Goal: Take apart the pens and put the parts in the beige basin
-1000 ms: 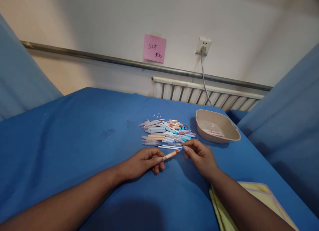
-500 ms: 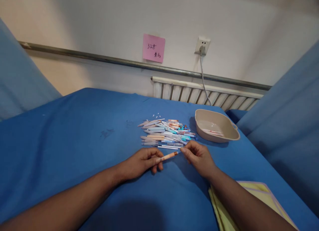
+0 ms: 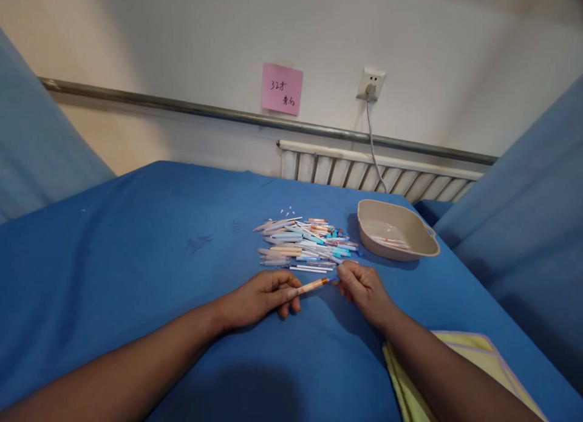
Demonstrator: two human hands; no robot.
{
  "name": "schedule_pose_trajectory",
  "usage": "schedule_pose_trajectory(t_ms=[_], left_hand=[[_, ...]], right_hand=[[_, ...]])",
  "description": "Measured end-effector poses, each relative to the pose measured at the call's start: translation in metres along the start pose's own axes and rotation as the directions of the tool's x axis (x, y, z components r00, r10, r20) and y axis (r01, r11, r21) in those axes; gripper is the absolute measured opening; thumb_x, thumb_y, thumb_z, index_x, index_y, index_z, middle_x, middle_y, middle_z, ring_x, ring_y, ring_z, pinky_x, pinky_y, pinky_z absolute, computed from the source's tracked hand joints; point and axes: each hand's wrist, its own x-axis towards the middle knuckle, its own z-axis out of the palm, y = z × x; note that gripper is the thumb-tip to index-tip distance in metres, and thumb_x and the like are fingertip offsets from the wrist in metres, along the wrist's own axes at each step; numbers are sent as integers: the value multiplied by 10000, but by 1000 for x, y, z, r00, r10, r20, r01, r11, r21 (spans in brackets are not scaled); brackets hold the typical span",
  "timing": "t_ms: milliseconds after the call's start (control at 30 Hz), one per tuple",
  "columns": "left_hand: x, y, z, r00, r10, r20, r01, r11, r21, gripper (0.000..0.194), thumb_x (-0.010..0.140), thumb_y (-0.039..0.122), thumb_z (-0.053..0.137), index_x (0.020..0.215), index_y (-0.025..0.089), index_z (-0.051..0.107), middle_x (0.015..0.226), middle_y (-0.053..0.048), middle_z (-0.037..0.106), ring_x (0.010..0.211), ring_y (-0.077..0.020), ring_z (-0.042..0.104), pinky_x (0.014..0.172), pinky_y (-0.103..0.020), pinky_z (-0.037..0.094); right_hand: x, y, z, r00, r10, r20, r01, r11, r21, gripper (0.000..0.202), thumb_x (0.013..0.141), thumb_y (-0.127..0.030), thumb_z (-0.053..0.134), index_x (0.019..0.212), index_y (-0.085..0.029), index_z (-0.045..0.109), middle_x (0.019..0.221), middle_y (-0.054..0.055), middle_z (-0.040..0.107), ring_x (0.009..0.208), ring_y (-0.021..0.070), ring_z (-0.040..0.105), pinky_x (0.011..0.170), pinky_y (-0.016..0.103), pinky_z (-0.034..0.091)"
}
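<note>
My left hand (image 3: 262,297) rests on the blue cloth and pinches one end of an orange pen (image 3: 312,285). My right hand (image 3: 364,288) has its fingertips closed around the pen's other end, where a small blue piece shows. Just beyond both hands lies a pile of pens (image 3: 306,245) in pale blue, orange and white, with several loose white refills along its near edge.
A beige plastic tray (image 3: 421,247) with a few pens inside stands to the right of the pile. A yellow cloth (image 3: 478,355) lies at the near right under my right forearm. A radiator, a wall socket with a cable and a pink note are behind the table.
My right hand's fingertips moved in and closed on the pen's right end, where they were just apart from it before. The left hand holds steady.
</note>
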Motion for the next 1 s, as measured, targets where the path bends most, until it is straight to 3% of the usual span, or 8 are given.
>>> schedule_pose_trajectory(t_ms=[100, 267, 367, 467, 567, 733, 867, 1000], left_hand=[[1, -3, -1, 1000, 14, 4, -14, 1000, -23, 286, 847, 416, 535, 902, 140, 586, 809, -31, 658, 631, -104, 557, 626, -237, 438], [3, -6, -1, 1000, -9, -15, 7, 996, -92, 312, 835, 434, 560, 938, 139, 571, 823, -42, 666, 652, -114, 585, 634, -243, 457], [4, -8, 2, 999, 16, -44, -22, 989, -148, 324, 838, 433, 563, 971, 137, 557, 822, -46, 662, 643, -110, 588, 622, -236, 460], [5, -12, 5, 997, 61, -54, -71, 978, -198, 337, 844, 426, 562, 1013, 135, 543, 810, -45, 654, 612, -103, 583, 604, -232, 458], [6, -15, 8, 995, 85, -60, -97, 968, -233, 352, 836, 423, 579, 1040, 139, 540, 807, -39, 645, 593, -99, 576, 592, -232, 454], [8, -12, 11, 991, 49, -124, -79, 964, -252, 352, 777, 443, 642, 922, 127, 589, 731, -22, 633, 585, -96, 548, 584, -219, 435], [19, 2, 10, 963, -15, -270, -57, 965, -255, 356, 720, 426, 698, 899, 134, 599, 808, -45, 666, 624, -106, 558, 617, -230, 436], [45, 38, 6, 953, 120, -278, -137, 990, -42, 324, 722, 423, 685, 875, 143, 631, 848, -45, 671, 758, -152, 582, 698, -253, 430]], right_hand=[[1, 3, -2, 999, -34, -9, 34, 999, -12, 523, 942, -510, 261, 668, -172, 552, 533, -13, 543, 483, 110, 520, 509, 223, 393], [-2, -6, -9, 917, -246, -313, 166, 951, -262, 269, 921, -367, 432, 792, -178, 575, 632, -8, 556, 569, 122, 522, 557, 230, 405], [-10, -18, -6, 861, -495, -119, 374, 773, -513, 149, 908, -220, 457, 941, -180, 596, 798, 40, 613, 723, 151, 556, 669, 255, 419], [-16, -28, 7, 837, -527, 149, 478, 570, -668, 249, 907, -158, 439, 1124, -174, 560, 881, 66, 624, 773, 178, 550, 671, 279, 402], [-18, -35, 19, 820, -522, 236, 493, 434, -754, 265, 902, -154, 451, 1145, -169, 556, 897, 76, 618, 773, 195, 533, 659, 304, 372], [-23, -44, 23, 754, -593, 283, 578, 393, -715, 217, 908, -164, 411, 1048, -162, 576, 779, 49, 591, 669, 175, 488, 588, 301, 317], [-27, -44, 25, 696, -563, 446, 695, 373, -614, 125, 874, -198, 437, 847, -184, 559, 718, 14, 566, 602, 148, 459, 541, 286, 303], [-20, -40, 28, 701, -457, 548, 711, 388, -586, 87, 836, -242, 474, 816, -195, 545, 740, 0, 590, 581, 138, 487, 505, 269, 317]])
